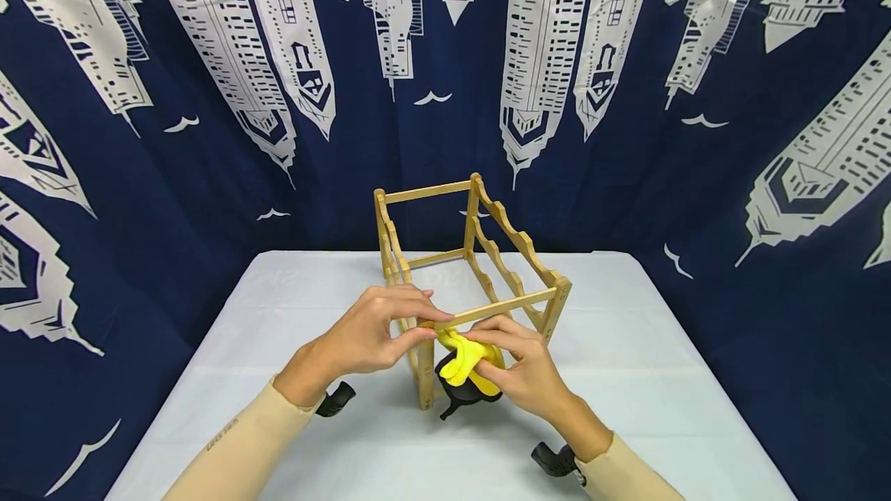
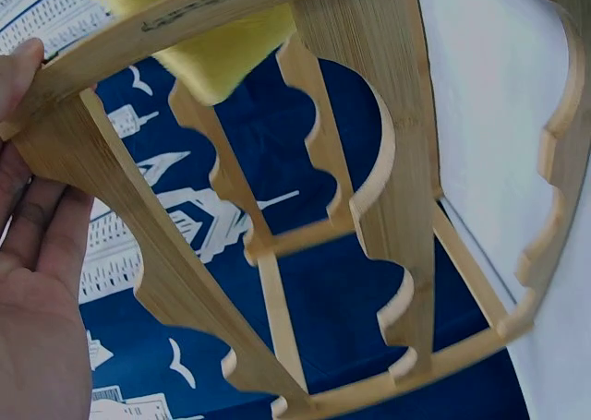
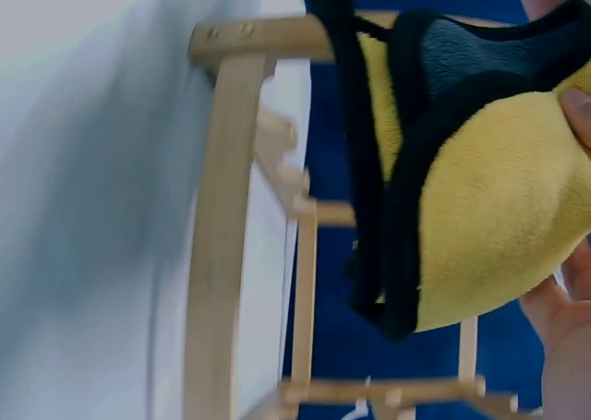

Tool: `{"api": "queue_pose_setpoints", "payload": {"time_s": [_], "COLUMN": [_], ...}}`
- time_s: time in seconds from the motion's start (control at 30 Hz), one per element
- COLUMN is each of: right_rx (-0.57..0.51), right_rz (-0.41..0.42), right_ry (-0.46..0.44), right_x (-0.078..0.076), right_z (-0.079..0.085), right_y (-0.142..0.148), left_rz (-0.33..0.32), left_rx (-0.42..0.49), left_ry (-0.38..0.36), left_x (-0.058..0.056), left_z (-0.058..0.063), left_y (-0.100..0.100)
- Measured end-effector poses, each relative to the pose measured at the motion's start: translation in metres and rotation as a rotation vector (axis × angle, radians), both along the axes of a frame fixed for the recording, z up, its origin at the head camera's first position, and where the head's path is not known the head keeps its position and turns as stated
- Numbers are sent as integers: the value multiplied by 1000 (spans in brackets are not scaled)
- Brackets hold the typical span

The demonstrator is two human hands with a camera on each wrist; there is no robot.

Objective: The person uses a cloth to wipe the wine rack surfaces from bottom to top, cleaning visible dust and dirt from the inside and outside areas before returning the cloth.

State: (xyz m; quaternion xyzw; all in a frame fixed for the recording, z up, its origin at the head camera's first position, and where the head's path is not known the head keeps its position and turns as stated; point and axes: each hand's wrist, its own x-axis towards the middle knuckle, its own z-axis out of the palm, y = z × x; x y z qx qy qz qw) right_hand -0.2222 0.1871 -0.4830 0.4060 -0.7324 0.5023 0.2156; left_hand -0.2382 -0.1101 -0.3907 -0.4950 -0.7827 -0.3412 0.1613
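Observation:
A light wooden rack with wavy, scalloped side rails (image 1: 511, 305) stands on the table. My left hand (image 1: 376, 332) grips its near left top corner, the thumb below the bar and the fingers over it; the left wrist view shows that hand (image 2: 46, 282) at the end of the wooden bar. A yellow cloth with black edging and a grey reverse (image 3: 499, 198) is bunched in my right hand (image 1: 522, 366). The thumb and fingers pinch the cloth (image 1: 461, 362) just beneath the rack's front top bar. Its dark lower part hangs by the near left post.
A white cloth covers the table (image 1: 619, 377) around the rack. Behind and at both sides hangs a navy curtain (image 1: 431, 138) with white skyscraper prints. Black wrist-camera mounts show under the left wrist (image 1: 336, 400) and the right wrist (image 1: 554, 459).

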Motion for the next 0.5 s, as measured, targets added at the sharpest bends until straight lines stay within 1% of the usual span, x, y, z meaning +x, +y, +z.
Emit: {"api": "queue_pose_setpoints", "payload": {"time_s": [0.1,0.2,0.3,0.4,0.5], "right_rx": [-50,-90,-93,-38,67], "right_rz": [52,109,132,104,72], "right_ry": [3,-16,-12,42,101], "right_x": [-2,-4,-6,-8,-10], "right_z": [-1,-4,-5,-6,-8], "right_y": [-12,-21,-28,-30,-28], "left_rz": [2,-2,-6,-9,-3], "left_rx": [-1,-3,-4,0,0], "left_ry": [-20,-44,-51,-49,-38], "left_x": [-2,-4,-5,-5,-4], "left_z": [0,-1,-2,-2,-3], "left_y": [-3,-5,-5,-6,-5]}}
